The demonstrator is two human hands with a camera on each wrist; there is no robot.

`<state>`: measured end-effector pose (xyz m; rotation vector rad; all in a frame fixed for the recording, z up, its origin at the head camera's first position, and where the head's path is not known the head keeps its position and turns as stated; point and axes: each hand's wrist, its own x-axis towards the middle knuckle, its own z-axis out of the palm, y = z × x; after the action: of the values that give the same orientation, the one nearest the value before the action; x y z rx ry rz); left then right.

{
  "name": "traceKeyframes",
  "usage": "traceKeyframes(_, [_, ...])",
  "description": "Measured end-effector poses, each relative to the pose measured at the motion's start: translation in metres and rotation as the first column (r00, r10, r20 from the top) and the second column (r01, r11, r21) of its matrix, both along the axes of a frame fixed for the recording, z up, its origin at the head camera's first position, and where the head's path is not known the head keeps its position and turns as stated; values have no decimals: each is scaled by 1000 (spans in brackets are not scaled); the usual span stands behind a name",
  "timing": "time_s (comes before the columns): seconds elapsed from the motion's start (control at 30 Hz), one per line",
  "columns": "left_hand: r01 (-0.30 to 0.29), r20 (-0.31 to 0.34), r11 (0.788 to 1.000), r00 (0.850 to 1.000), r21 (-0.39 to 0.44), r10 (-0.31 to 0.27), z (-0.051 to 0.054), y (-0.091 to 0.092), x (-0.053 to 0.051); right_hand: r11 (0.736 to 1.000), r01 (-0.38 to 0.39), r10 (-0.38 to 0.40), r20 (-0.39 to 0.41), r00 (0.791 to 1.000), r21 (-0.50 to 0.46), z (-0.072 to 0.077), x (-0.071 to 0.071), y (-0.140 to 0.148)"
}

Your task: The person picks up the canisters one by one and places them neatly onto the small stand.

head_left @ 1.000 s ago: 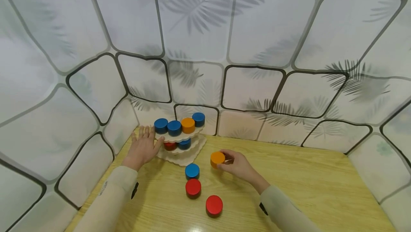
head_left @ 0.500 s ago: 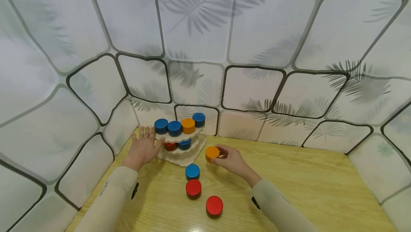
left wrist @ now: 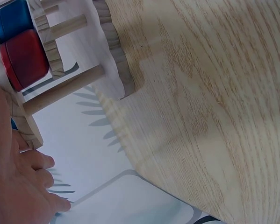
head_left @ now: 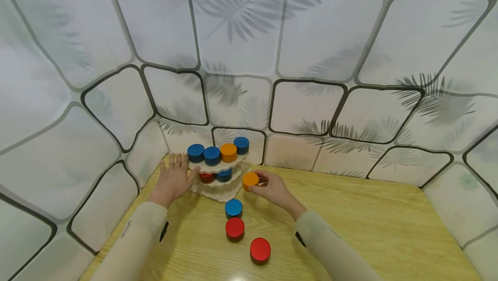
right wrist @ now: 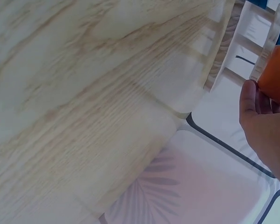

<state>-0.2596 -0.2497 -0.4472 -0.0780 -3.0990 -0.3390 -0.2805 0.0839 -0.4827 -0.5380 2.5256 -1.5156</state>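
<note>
A tiered wooden stand (head_left: 218,193) with scalloped edges stands at the table's back left. Its top tier carries several blue discs (head_left: 212,155) and an orange one (head_left: 228,153); a red disc (head_left: 207,177) and a blue one show on the tier below. My left hand (head_left: 173,181), fingers extended, touches the left end of the stand; in the left wrist view this hand (left wrist: 18,186) is beside a tier's edge. My right hand (head_left: 272,189) pinches an orange disc (head_left: 250,181) between thumb and fingers, close to the stand's right side. The right wrist view shows that orange disc (right wrist: 276,77) near a tier edge.
In front of the stand, a blue disc (head_left: 234,208) and a red disc (head_left: 235,229) sit close together on the wood-grain table (head_left: 350,229). Another red disc (head_left: 260,250) lies nearer to me. Patterned walls (head_left: 303,108) border the table's back and sides.
My right hand has carried the orange disc leftward and farther back, up to the stand's right side. The left hand and the other discs have stayed put.
</note>
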Motion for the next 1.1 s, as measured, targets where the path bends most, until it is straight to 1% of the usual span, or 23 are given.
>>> traceKeyframes(0.3, [-1, 10, 1000, 1000, 13, 1, 0, 0, 0, 999, 47, -47, -10, 999, -28, 4, -6, -13])
traceKeyframes(0.43, [-2, 9, 1000, 1000, 12, 2, 1, 1, 0, 998, 51, -51, -5, 999, -47, 4, -9, -16])
traceKeyframes(0.77, [-3, -3, 1000, 1000, 1, 3, 1, 1, -1, 998, 61, -62, -21, 998, -32, 5, -16, -23])
traceKeyframes(0.93, [-8, 7, 1000, 1000, 9, 8, 1, 1, -1, 998, 61, -63, -51, 997, -31, 7, -19, -27])
traceKeyframes(1.1, [-8, 7, 1000, 1000, 12, 7, 1, 1, -1, 997, 77, -78, -55, 995, -18, 7, -21, -32])
